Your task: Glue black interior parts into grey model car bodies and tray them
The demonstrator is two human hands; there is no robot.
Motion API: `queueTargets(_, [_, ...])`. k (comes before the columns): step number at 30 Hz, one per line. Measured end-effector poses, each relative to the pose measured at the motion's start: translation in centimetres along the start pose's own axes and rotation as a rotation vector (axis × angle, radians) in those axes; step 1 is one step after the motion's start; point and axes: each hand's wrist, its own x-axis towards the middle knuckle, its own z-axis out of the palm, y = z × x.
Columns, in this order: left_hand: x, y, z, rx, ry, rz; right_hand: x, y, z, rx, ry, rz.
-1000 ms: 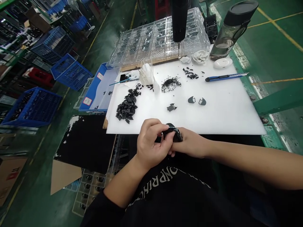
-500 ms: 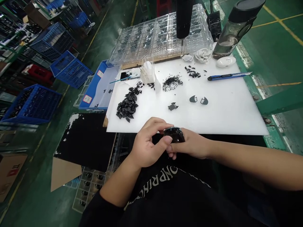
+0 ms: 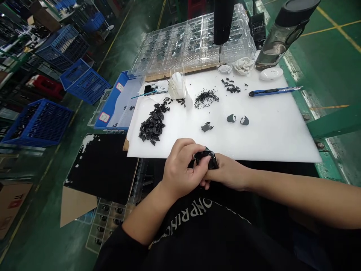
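Observation:
A glossy black rounded part (image 3: 213,162) is held between both hands at the front edge of the white board (image 3: 270,139). My left hand (image 3: 182,169) has its thumb and fingers closed on the part's top and near side. My right hand (image 3: 229,172) wraps round it from the right. The fingers cover much of the part, so its exact kind is unclear. Beyond the hands lie a small dark grey piece (image 3: 207,127) and two curved grey pieces, one on the left (image 3: 231,118) and one on the right (image 3: 244,120).
Black bits form a heap (image 3: 152,124) at left and a pile of tiny pins (image 3: 207,98) in the middle. An electric screwdriver (image 3: 222,22) hangs over the clear compartment tray (image 3: 183,45). A utility knife (image 3: 275,91) and a bottle (image 3: 278,41) are at right.
My left hand has shifted slightly right and turned over the black part, its thumb and fingers now covering more of it. The part looks more tilted. My right hand stays nearly in place.

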Motion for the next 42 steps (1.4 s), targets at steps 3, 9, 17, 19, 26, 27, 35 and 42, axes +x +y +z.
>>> queueTargets(3, [-0.1, -0.3, -0.7, -0.155, -0.169, -0.284, 0.1, 0.2, -0.2, 0.025, -0.015, -0.012])
queueTargets(9, [-0.4, -0.4, -2.0, -0.483, -0.250, -0.397, 0.1, 0.1, -0.5, -0.006, 0.009, -0.055])
queueTargets(17, [-2.9, -0.5, -0.5, -0.496, -0.183, -0.906, -0.3, -0.2, -2.5, -1.195, 0.567, -0.749])
queueTargets(19, [-3.7, -0.6, 0.3, -0.601, -0.235, -0.969, -0.3, -0.2, -2.9, -1.488, 0.595, -0.824])
queueTargets(26, [-5.5, -1.3, 2.7, -0.807, -0.101, -1.109, -0.1, 0.5, -2.0, -1.837, 0.542, -0.711])
queueTargets(27, [-5.6, -1.4, 2.9, -0.825, -0.083, -1.112, -0.1, 0.7, -1.9, -1.837, 0.540, -0.701])
queueTargets(35, [-6.9, -2.1, 3.7, -0.968, 0.118, -1.174, 0.2, 1.8, -1.4, -1.782, 0.436, -0.693])
queueTargets(42, [-7.7, -1.9, 2.3, -0.950, 0.165, -1.177, 0.0, 2.1, -1.4, -1.642, 0.247, -0.718])
